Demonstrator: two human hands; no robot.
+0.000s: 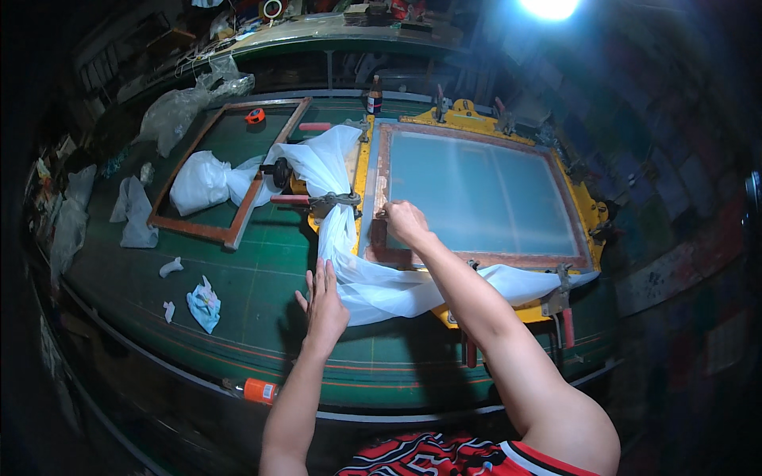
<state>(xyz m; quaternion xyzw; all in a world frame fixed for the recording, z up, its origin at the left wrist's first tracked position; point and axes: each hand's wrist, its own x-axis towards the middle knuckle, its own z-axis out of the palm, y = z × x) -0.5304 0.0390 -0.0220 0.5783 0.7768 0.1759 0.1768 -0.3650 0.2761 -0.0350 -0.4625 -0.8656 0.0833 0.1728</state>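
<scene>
A mesh screen (476,194) in a reddish-brown frame (384,163) sits within yellow metal clamping bars (456,119). My right hand (406,222) is closed at the frame's left rail; what its fingers pinch, if anything, is hidden. White sheer cloth (381,297) drapes along the left and near sides of the frame, gathered under a dark clamp (333,204) with a red handle. My left hand (324,308) is open, its fingers stretched out against or just beside the cloth's near-left bend; I cannot tell whether they touch it.
On the green table (262,278), a second wooden frame (230,236) lies left, with a white bundle (202,182) and an orange tape measure (255,116). A dark bottle (374,95) stands at the back. A crumpled blue cloth (204,305) and orange container (259,390) lie nearer.
</scene>
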